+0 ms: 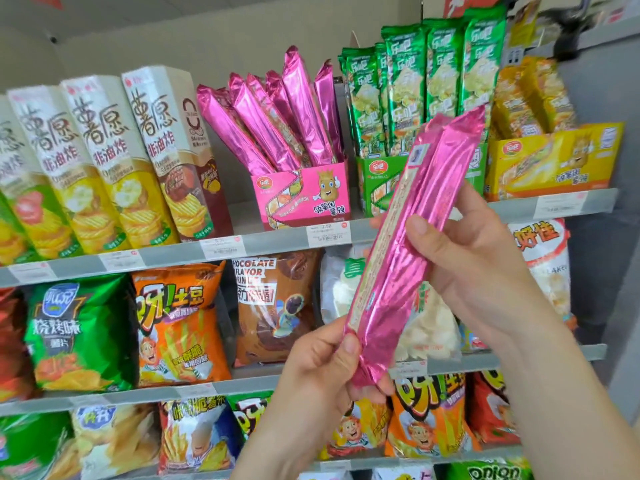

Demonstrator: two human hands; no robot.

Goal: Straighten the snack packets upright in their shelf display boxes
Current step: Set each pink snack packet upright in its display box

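Observation:
A long pink foil snack packet (412,244) is held in front of the shelves, tilted with its top to the right. My left hand (322,372) grips its lower end. My right hand (471,258) holds its middle from the right, thumb on the front. On the top shelf a pink display box (304,199) holds several pink packets (273,123) that lean to the left. To its right stand upright green packets (422,88) in a green box (377,188), then yellow packets (530,98) in a yellow box (554,164).
Tall chip cartons (104,161) lean at the top shelf's left. Lower shelves carry chip bags (180,323) in green, orange and brown. A grey upright panel (609,202) closes the shelf on the right. Price tags line the shelf edge (221,247).

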